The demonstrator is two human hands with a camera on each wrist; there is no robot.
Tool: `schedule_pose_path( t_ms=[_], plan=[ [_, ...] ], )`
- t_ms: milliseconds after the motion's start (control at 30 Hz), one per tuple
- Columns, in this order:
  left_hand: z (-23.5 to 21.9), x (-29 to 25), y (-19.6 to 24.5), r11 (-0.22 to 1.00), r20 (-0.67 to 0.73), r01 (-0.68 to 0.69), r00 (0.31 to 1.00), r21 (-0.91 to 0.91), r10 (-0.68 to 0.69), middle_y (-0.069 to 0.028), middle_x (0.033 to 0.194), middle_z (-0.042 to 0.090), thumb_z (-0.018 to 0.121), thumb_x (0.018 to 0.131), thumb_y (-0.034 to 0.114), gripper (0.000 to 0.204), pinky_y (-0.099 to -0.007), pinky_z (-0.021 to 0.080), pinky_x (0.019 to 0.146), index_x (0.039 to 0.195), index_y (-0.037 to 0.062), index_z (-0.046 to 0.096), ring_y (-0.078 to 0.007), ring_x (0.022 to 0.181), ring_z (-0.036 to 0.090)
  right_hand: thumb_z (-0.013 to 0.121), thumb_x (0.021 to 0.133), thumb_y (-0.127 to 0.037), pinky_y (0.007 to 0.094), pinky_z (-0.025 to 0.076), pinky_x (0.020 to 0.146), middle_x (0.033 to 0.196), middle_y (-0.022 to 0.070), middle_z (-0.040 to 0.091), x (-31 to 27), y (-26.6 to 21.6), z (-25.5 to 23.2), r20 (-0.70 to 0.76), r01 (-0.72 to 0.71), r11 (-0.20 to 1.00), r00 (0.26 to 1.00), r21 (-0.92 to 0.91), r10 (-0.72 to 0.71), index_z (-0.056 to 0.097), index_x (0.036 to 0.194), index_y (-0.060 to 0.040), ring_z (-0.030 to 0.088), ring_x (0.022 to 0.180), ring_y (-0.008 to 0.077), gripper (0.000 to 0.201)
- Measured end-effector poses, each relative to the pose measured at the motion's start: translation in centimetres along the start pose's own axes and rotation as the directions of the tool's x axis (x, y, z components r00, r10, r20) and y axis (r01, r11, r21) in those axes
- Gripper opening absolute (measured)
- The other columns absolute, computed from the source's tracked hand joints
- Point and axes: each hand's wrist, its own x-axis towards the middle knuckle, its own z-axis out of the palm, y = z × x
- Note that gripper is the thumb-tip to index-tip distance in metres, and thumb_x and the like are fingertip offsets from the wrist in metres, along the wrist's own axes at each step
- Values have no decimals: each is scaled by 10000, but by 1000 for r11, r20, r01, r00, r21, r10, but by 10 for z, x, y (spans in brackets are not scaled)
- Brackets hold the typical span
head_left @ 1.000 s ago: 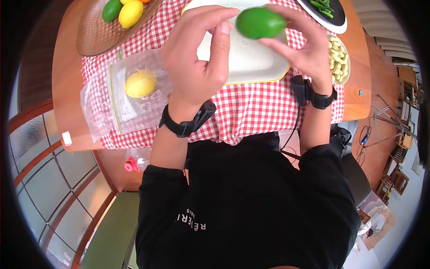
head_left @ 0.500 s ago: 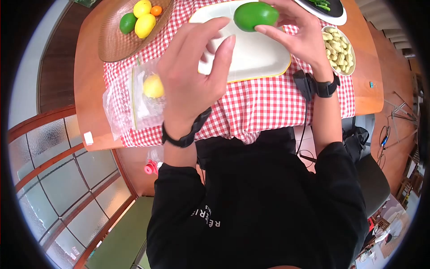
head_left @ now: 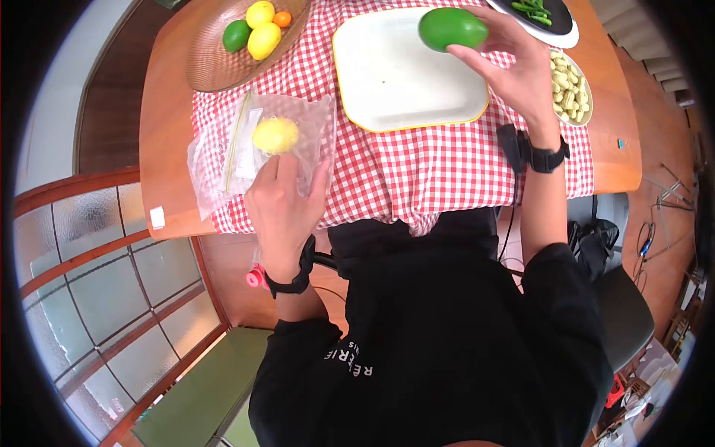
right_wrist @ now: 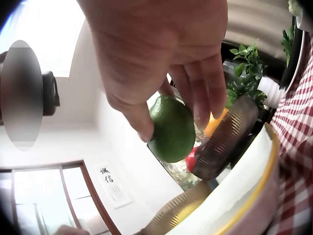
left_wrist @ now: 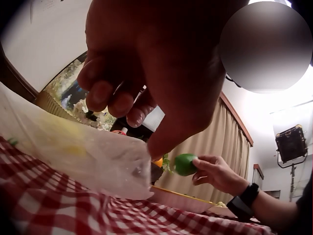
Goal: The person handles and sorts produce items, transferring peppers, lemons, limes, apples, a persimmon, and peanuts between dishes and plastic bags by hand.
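Note:
My right hand holds a green lime between thumb and fingers, above the right part of a white tray with a yellow rim. In the right wrist view the lime hangs from the fingertips. My left hand is over the near side of a clear zip bag, fingers pointing at the lemon inside. In the left wrist view its fingers are loosely bent over the bag, with the thumb at the bag's edge.
A brown woven basket at the back left holds lemons, another lime and a small orange fruit. To the right are a bowl of peanuts and a dark plate with green pods. A red checked cloth lies under these.
My left hand has moved from beside the lime, down and left to the bag. The lime stays in my right hand above the tray.

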Motion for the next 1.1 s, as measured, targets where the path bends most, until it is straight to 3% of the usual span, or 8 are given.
schedule_pose_path(
  t_ms=[167,300,433,600,700,733,1000,1100],
  plan=[
    [9,-13,-15,986,-51,10,999,-168,-18,-132,737,619,781,896,76,168,-400,470,541,853,12,632,-302,604,629,920,810,-228,293,628,761,1076,85,789,-17,-17,13,-58,159,980,984,-121,-167,748,1260,-80,750,827,127,504],
    [14,-7,-6,905,-196,72,966,-419,-167,-134,754,636,719,954,29,67,-379,472,539,931,-4,665,-253,589,625,934,770,-137,264,618,683,1114,79,737,-44,-57,56,70,43,964,995,264,-64,734,1267,-64,710,758,122,540],
    [14,-4,-1,888,-233,76,952,-453,-200,-138,762,639,711,976,39,62,-360,471,537,964,-8,671,-238,587,619,889,771,-91,306,597,676,1079,141,684,-62,-76,111,314,26,937,939,349,-143,710,1271,-18,706,746,190,536],
    [16,-8,12,906,-311,-21,942,-422,-124,-135,772,626,725,956,57,68,-401,471,543,953,10,676,-295,607,616,781,809,-37,457,571,781,999,253,673,-56,-85,152,442,-57,940,891,338,-105,680,1201,15,695,871,417,408],
    [20,-10,12,905,-337,-69,938,-419,-84,-131,788,624,731,937,60,68,-419,473,555,954,17,681,-316,635,617,771,801,-25,465,560,796,972,242,695,-63,-79,176,292,122,919,925,375,-242,675,1165,24,697,891,420,379],
    [20,-12,12,898,-337,-64,937,-434,-96,-123,803,628,739,925,60,79,-412,468,558,956,17,681,-305,655,622,768,781,-17,447,557,793,978,212,714,-67,-78,179,333,-8,895,930,445,-157,684,1114,23,700,895,406,346],
    [20,-21,17,842,-399,-173,915,-511,-54,-130,798,641,747,901,10,104,-402,487,568,978,4,677,-317,653,633,763,774,-7,425,560,783,977,192,710,-54,-78,187,408,46,943,894,330,-186,695,1077,33,718,889,370,313],
    [19,-22,15,853,-446,-161,890,-496,-92,-115,788,665,733,946,9,72,-307,454,538,956,-25,671,-196,600,597,703,841,10,429,562,832,1034,196,721,-60,-87,188,426,-115,881,899,459,-105,681,1170,30,730,962,368,330]
  ],
)
